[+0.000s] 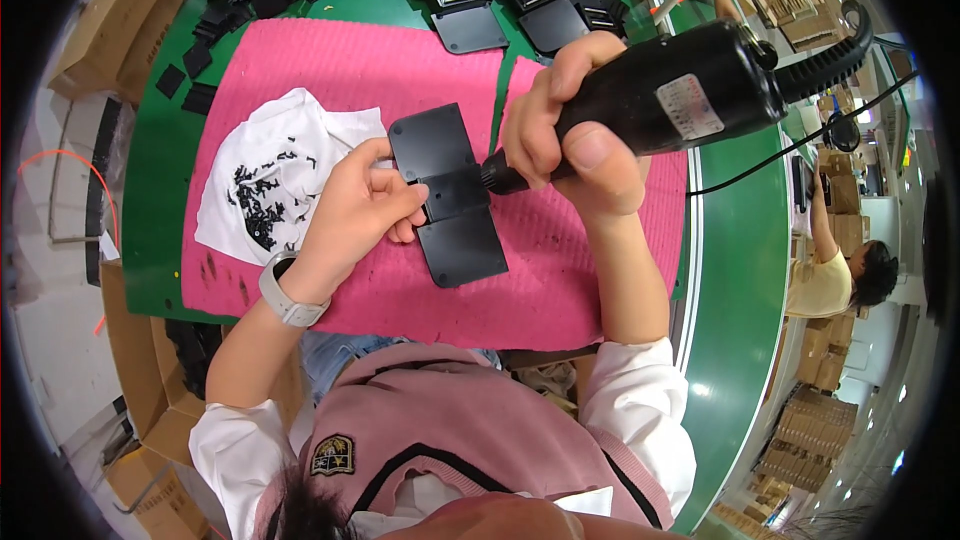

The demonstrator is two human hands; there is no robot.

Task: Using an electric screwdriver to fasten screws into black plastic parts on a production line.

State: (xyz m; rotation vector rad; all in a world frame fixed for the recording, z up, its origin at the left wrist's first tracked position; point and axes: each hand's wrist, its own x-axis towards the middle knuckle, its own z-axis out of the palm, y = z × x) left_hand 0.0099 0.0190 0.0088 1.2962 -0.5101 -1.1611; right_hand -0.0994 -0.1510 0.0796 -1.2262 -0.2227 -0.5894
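Head view: steady the black panel, square the power driver.
Your left hand pinches the panel's left edge over the pink mat; your right hand wraps the driver, nose by the right edge, contact unclear. Better to pinch firmly, clear of the nose, and align before pressing; small black pieces lie left on white cloth.

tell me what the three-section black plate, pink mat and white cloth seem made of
Three-section black plate: probably plastic, possibly coated metal, satin, from its soft sheen.
Pink mat: perhaps foam, matte, with fine ribs.
White cloth: likely fabric, dull, judging by its soft folds.
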